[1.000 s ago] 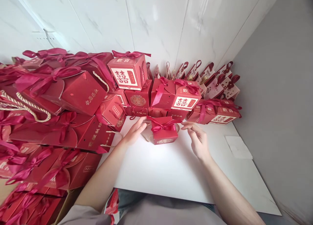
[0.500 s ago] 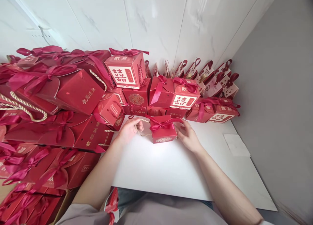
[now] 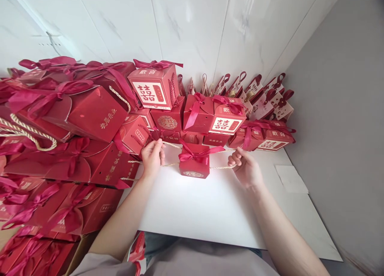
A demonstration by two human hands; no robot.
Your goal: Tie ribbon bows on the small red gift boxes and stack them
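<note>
A small red gift box (image 3: 194, 163) with a dark pink ribbon bow (image 3: 196, 153) on top stands in front of me on the white table (image 3: 195, 212). A gold emblem shows low on its near side. To its left, my left hand (image 3: 152, 157) is closed on one cream rope handle (image 3: 171, 144), pulling it out sideways. My right hand (image 3: 245, 168) is closed on the opposite rope handle (image 3: 222, 167), drawn out to the right. Both rope loops look taut, and neither hand touches the box body.
Stacked red gift boxes (image 3: 99, 112) with ribbons and rope handles fill the left side. More boxes (image 3: 229, 124) line the back, before pale tags or cards with loops (image 3: 264, 96). A white paper sheet (image 3: 291, 179) lies at right beside the grey wall (image 3: 339, 128).
My hands have moved apart, and my right hand has gone from beside the box to gripping its rope. Both handles are now stretched outward. The box has shifted slightly left.
</note>
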